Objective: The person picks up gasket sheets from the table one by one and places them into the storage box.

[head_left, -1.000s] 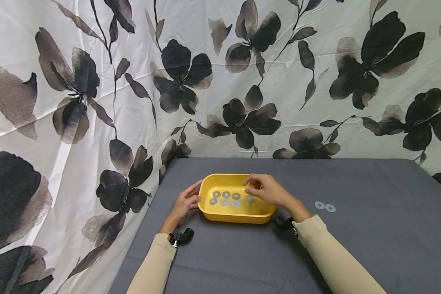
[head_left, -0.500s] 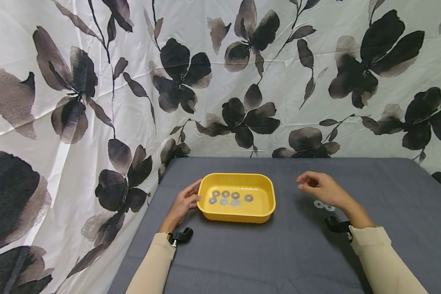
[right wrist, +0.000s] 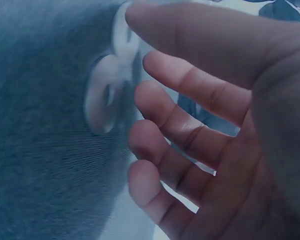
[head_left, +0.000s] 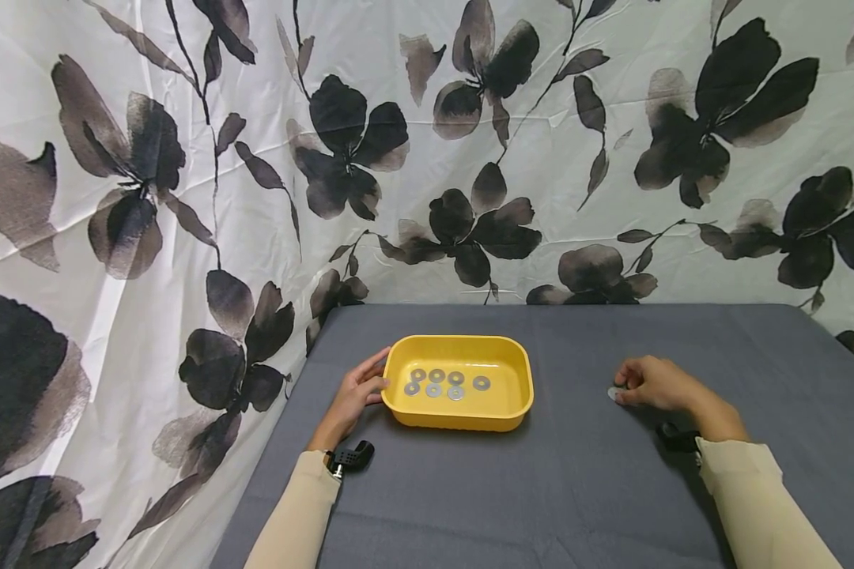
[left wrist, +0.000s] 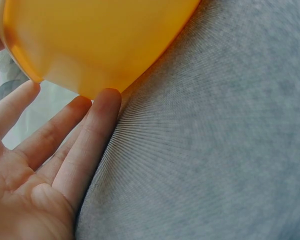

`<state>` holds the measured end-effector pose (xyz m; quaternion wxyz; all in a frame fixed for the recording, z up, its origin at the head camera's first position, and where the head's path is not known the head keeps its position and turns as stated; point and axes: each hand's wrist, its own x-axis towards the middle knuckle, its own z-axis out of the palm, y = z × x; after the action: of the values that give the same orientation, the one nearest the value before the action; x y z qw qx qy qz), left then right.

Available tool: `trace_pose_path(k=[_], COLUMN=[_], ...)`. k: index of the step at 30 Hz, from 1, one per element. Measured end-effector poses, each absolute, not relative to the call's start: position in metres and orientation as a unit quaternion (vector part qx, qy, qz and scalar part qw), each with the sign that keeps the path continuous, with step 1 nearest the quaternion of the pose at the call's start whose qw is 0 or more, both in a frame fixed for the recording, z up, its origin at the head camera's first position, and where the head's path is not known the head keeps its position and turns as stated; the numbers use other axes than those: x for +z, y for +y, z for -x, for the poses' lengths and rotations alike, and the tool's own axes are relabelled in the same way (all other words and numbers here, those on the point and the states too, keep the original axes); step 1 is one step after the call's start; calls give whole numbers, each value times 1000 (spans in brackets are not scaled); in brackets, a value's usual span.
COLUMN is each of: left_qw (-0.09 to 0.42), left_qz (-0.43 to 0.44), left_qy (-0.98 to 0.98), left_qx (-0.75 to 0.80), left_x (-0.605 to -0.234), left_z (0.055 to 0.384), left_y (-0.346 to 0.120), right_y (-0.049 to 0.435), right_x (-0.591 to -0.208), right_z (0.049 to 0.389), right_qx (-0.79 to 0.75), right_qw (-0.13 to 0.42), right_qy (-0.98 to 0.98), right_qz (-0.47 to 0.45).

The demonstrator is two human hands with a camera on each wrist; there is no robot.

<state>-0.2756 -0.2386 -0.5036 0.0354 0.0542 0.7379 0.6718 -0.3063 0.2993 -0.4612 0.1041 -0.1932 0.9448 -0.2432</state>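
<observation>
A yellow plastic tray (head_left: 459, 420) holds several flat metal washers (head_left: 455, 393) on its floor. My left hand (head_left: 352, 395) is at the tray's left end. In the left wrist view its fingers (left wrist: 82, 145) reach out fairly straight, tips against the tray wall (left wrist: 105, 50). To the right of the tray, my right hand (head_left: 662, 385) is low over the table, at a loose washer (head_left: 614, 393). Two washers show in the right wrist view: my thumb (right wrist: 190, 37) overlaps the upper washer (right wrist: 121, 37), while the lower washer (right wrist: 101, 97) lies beside loosely bent fingers (right wrist: 155, 100).
The table has a grey cloth (head_left: 470, 498) over it. Behind and at the left hangs a white curtain (head_left: 370, 261) with dark flowers. A black wrist device (head_left: 356, 456) sits on the left wrist, another black device (head_left: 676, 436) on the right.
My right hand has gone from over the tray to the right, then down onto the loose washers. The left hand and tray have stayed put.
</observation>
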Motion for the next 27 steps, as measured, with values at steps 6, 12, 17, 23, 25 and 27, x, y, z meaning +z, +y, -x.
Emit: trace_pose_path(k=[6,12,17,23,25,27], left_qw=[35,35,37,38,38,38], left_qz=[-61,-62,-60,-60,-60,-59], left_qy=[734,731,730,730,730,731], left_qx=[676,679,680,679,679,679], left_x=[-504,-504,-504,-505,-505,-505], left_z=[277,278,276,277,277,277], left_y=[-238,-238,-238,-238,-238,-238], right_y=[302,301,292,283,281,280], right_x=[-470,-471,-468,-461,-460,-459], right_z=[309,310,306,302,301,301], right_qx=[-241,-234,-216,-236,-240,-246], right_qw=[95,72,47,81,88,96], right_qy=[949,951,955,944,942,940], right_qz=[181,191,199,214,217,217])
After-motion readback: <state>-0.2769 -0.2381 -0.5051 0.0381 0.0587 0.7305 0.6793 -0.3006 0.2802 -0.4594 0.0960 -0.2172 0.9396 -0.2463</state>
